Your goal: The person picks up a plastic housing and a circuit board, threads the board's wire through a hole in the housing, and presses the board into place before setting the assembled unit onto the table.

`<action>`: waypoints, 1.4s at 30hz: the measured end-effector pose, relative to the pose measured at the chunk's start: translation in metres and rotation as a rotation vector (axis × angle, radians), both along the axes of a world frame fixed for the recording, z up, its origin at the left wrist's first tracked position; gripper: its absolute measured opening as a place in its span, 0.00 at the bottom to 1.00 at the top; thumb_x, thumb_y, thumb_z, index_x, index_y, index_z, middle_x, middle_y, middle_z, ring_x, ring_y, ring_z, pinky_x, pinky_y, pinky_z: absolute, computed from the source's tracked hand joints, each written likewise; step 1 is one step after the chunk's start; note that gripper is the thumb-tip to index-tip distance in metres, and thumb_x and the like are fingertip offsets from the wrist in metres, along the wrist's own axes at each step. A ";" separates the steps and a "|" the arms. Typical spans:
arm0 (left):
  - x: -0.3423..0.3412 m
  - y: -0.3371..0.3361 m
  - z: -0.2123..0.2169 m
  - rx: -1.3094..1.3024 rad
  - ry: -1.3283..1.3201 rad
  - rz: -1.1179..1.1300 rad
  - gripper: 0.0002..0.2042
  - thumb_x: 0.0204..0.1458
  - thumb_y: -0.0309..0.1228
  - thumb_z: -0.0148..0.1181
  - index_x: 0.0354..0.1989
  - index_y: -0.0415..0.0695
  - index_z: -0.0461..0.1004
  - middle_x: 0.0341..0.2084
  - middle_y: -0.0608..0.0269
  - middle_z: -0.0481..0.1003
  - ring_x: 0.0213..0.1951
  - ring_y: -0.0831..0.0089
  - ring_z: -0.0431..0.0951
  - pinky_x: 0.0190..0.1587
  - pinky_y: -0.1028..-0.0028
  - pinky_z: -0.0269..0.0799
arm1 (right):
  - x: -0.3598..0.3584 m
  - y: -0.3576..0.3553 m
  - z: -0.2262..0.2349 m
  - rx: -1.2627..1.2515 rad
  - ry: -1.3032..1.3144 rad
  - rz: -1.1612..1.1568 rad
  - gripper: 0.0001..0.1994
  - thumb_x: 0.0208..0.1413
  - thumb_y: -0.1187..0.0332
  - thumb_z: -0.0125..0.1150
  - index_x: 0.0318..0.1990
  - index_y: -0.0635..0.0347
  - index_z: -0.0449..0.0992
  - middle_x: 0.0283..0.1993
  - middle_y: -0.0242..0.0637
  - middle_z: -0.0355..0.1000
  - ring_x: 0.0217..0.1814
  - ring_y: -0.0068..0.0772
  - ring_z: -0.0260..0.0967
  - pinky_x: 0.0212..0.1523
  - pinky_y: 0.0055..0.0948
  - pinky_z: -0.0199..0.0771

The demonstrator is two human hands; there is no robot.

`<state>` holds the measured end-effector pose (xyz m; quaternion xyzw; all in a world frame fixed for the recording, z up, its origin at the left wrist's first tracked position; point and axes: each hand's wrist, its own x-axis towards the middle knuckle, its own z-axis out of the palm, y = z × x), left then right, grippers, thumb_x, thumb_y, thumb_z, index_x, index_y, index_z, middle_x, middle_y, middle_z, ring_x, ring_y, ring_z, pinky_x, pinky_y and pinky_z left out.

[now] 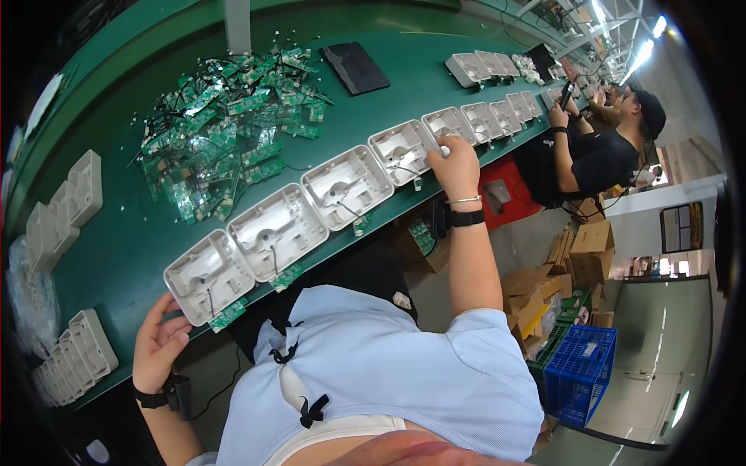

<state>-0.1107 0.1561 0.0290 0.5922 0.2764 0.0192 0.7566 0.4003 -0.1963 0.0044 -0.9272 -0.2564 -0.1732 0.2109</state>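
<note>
A row of white plastic housings runs along the table's near edge, open sides up, with black wires inside. Small green circuit boards hang on wires from several of them, over the edge. My left hand is at the end of the row, fingers apart and loosely curled, its fingertips against the corner of the leftmost white housing. Further along, my right hand has thumb and fingers closed on the rim of another white housing. Part of that grip is hidden behind the hand.
A tangled heap of green circuit boards lies beyond the row, beside a black flat panel. Stacked white housings stand at left. A co-worker works further along the table. A blue crate and cardboard boxes sit at right.
</note>
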 end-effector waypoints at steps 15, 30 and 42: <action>0.103 -0.040 -0.003 -0.165 -0.098 -0.260 0.35 0.58 0.18 0.61 0.76 0.35 0.59 0.70 0.54 0.67 0.70 0.64 0.70 0.71 0.67 0.64 | 0.122 -0.059 -0.018 -0.008 -0.050 -0.129 0.15 0.49 0.66 0.67 0.43 0.62 0.87 0.47 0.53 0.82 0.52 0.56 0.80 0.58 0.43 0.79; 0.186 -0.080 -0.008 -0.383 -0.132 -0.304 0.33 0.62 0.23 0.64 0.75 0.33 0.58 0.70 0.49 0.68 0.73 0.64 0.67 0.71 0.67 0.64 | 0.209 -0.117 -0.024 -0.039 -0.057 -0.131 0.16 0.52 0.65 0.69 0.48 0.58 0.87 0.49 0.51 0.83 0.53 0.54 0.81 0.59 0.43 0.79; 0.225 -0.101 -0.013 -0.500 -0.197 -0.324 0.34 0.62 0.23 0.65 0.76 0.35 0.59 0.72 0.50 0.66 0.73 0.65 0.65 0.70 0.65 0.66 | 0.180 -0.104 0.007 0.229 -0.044 0.012 0.14 0.60 0.73 0.67 0.52 0.67 0.82 0.56 0.49 0.79 0.61 0.49 0.76 0.66 0.39 0.72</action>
